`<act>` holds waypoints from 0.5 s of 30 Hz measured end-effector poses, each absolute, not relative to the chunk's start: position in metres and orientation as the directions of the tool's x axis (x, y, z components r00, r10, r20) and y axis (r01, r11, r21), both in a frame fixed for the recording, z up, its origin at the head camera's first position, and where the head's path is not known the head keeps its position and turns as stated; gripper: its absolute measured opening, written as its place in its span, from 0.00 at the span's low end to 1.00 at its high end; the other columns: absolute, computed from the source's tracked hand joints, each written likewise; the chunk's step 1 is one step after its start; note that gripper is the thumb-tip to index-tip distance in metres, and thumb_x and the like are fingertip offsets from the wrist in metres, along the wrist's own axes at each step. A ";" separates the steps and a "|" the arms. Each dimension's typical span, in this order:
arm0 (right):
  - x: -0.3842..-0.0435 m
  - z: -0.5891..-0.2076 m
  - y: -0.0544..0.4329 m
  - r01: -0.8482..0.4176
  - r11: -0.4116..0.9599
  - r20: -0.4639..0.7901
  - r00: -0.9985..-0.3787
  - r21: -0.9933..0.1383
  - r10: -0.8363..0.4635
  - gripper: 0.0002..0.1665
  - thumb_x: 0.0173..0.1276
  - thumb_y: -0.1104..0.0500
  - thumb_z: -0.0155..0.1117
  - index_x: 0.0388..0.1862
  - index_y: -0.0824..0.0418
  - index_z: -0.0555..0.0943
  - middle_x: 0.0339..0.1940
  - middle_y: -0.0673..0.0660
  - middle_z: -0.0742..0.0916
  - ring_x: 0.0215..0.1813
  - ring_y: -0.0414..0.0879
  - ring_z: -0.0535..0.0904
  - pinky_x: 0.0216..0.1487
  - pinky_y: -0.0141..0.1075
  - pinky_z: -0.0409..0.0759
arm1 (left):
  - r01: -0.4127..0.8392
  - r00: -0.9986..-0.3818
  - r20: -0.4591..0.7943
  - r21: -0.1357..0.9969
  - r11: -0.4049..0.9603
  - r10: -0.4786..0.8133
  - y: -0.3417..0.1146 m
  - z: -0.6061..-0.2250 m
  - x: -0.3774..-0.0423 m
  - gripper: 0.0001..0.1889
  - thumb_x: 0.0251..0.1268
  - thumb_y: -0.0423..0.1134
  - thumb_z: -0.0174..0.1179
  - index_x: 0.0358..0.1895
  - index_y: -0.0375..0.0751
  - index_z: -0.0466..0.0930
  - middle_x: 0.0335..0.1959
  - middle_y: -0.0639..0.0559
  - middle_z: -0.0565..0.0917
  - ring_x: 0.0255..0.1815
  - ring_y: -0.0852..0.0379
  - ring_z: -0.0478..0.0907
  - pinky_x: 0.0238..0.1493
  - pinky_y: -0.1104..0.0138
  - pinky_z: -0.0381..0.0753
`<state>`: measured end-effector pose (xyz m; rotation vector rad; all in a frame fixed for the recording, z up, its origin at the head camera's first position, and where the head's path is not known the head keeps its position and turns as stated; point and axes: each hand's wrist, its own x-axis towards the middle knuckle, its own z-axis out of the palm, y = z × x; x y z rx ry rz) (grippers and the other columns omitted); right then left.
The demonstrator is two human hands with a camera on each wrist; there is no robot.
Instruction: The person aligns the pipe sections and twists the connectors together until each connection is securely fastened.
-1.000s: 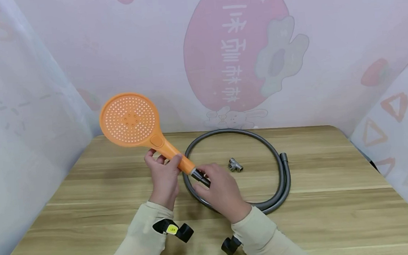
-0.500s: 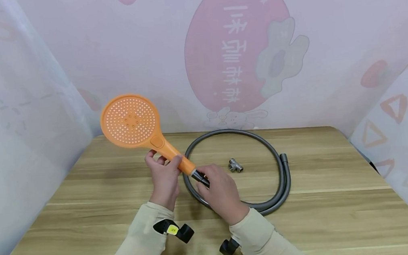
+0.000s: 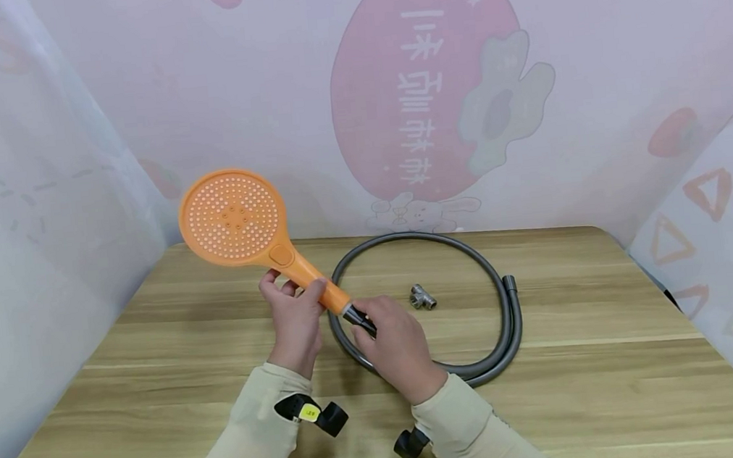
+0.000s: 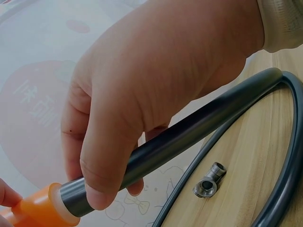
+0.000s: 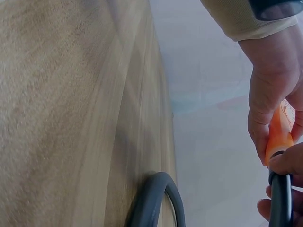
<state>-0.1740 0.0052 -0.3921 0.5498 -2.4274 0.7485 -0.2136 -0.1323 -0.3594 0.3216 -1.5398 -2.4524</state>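
Note:
An orange shower head (image 3: 232,217) with a round, perforated face is held up at a slant over the table. My left hand (image 3: 296,319) grips its handle (image 3: 308,274) near the lower end. With thumb and fingers, my right hand (image 3: 397,343) pinches the dark collar (image 3: 356,315) of a grey shower hose, right at the handle's end. In the left wrist view, the hose collar (image 4: 75,196) meets a pale ring in the orange handle (image 4: 40,208), and the right hand's thumb (image 4: 102,179) lies across the hose.
The grey hose (image 3: 486,255) loops over the wooden table (image 3: 591,398), its free end (image 3: 509,283) at the right. A metal tee fitting (image 3: 422,297) lies inside the loop. Patterned pale curtains (image 3: 251,108) stand behind and at both sides.
The right hand has shifted slightly left and its thumb has moved a little along the hose collar. The shower head and left hand stay almost in place.

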 end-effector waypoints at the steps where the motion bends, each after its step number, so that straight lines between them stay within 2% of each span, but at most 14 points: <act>1: -0.174 -0.392 0.005 -0.514 0.763 0.593 -0.775 -0.391 -0.219 0.16 0.59 0.60 0.72 0.47 0.59 0.84 0.40 0.54 0.86 0.39 0.46 0.81 0.37 0.38 0.80 | 0.075 -0.950 -0.064 0.902 -0.424 -0.305 -0.132 -0.359 -0.214 0.40 0.59 0.20 0.55 0.67 0.47 0.41 0.52 0.41 0.66 0.49 0.47 0.73 0.40 0.64 0.81; 15: -0.172 -0.389 0.006 -0.491 0.753 0.505 -0.828 -0.439 -0.245 0.18 0.64 0.58 0.67 0.52 0.61 0.83 0.43 0.56 0.86 0.42 0.48 0.82 0.39 0.41 0.81 | 0.066 -0.953 -0.068 0.905 -0.420 -0.296 -0.133 -0.360 -0.213 0.40 0.60 0.21 0.55 0.67 0.48 0.40 0.53 0.41 0.65 0.52 0.46 0.73 0.41 0.63 0.81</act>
